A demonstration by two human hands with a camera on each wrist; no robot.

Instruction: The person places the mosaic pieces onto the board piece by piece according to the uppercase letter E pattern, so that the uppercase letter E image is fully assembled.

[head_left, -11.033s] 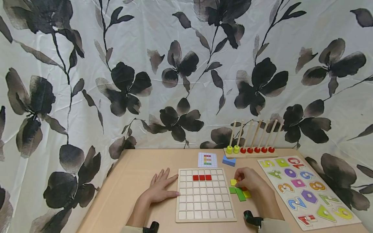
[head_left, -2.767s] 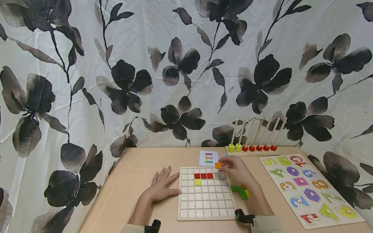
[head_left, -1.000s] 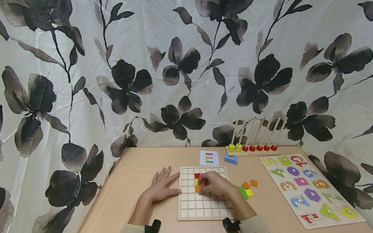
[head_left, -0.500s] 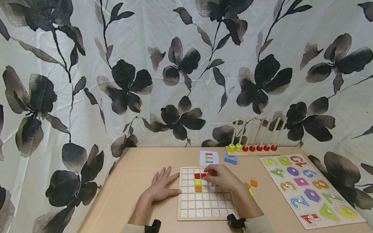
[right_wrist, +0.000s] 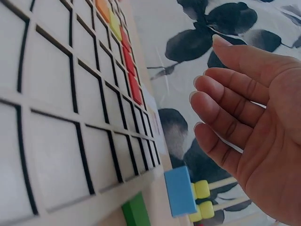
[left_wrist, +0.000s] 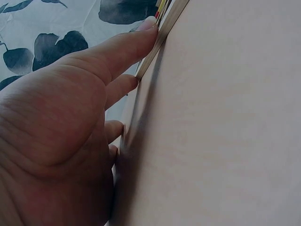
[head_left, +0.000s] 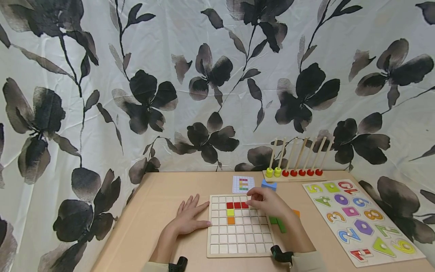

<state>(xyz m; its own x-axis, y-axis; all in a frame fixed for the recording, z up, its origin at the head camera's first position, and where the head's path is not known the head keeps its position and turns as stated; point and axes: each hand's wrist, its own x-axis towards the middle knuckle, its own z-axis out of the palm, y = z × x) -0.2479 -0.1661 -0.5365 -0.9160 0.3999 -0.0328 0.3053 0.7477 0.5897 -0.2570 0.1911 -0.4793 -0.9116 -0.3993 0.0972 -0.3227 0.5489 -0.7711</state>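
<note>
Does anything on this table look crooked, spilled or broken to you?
Nothing stands out. The red tiles, yellow tile and orange tile sit squarely in the wooden grid board; the green pieces lie loose beside it. I see no spill or breakage.

Entry to the grid (head_left: 241, 239) is available from above, over its near rows. The left hand (head_left: 185, 220) obstructs the left edge; the right hand (head_left: 269, 201) covers the far right corner. Green blocks (head_left: 281, 225) stand just beside the right edge. At the rear right, the blue block (head_left: 269, 184) and peg rack (head_left: 292, 180) restrict passage. The far left surface (head_left: 170, 185) gives free room.
</note>
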